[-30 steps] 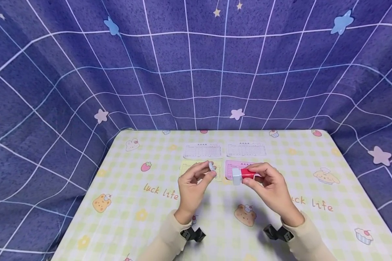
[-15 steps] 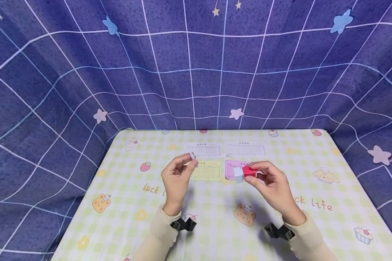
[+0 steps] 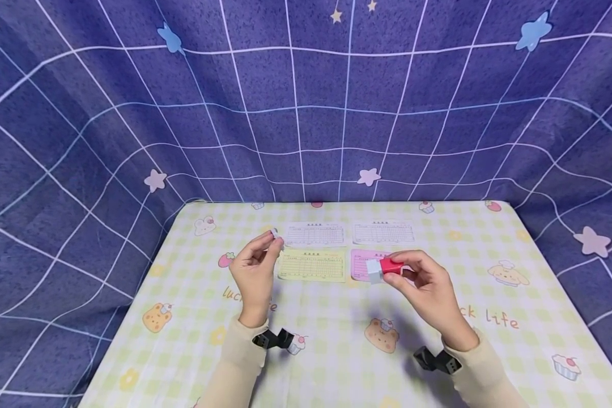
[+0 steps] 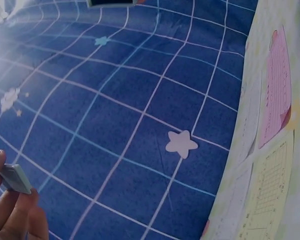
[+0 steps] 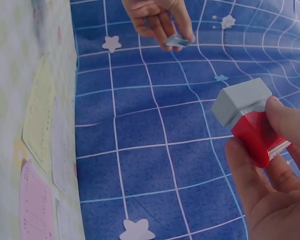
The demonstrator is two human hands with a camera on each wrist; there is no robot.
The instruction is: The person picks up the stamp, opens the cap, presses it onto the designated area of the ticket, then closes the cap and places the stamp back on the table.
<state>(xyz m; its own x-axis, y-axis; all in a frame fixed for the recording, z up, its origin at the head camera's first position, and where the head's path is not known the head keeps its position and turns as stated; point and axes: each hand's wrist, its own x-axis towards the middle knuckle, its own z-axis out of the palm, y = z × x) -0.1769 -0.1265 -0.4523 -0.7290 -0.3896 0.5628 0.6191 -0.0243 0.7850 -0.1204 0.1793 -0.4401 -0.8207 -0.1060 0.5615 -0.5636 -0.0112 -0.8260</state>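
Observation:
My right hand [image 3: 428, 283] grips a self-inking stamp [image 5: 257, 117] by its red body, and its light grey block end faces left. In the head view the stamp [image 3: 385, 269] is held above the pink slip [image 3: 359, 263], covering part of it. My left hand [image 3: 255, 272] pinches a thin, light grey square cap [image 4: 16, 178] between thumb and fingertips. It is raised to the left of the yellow slip [image 3: 311, 266]. The right wrist view also shows the cap [image 5: 177, 41] in the left fingers, well apart from the stamp.
Two white printed slips [image 3: 314, 233] lie behind the yellow and pink ones, forming two rows. A checked tablecloth [image 3: 326, 340] with cartoon prints covers the table. Behind and beside it hangs a blue curtain [image 3: 321, 130] with a grid pattern and stars.
My left hand has moved left and away with the cap, uncovering the yellow slip. The right hand has stayed nearly in place, with the stamp slightly further right.

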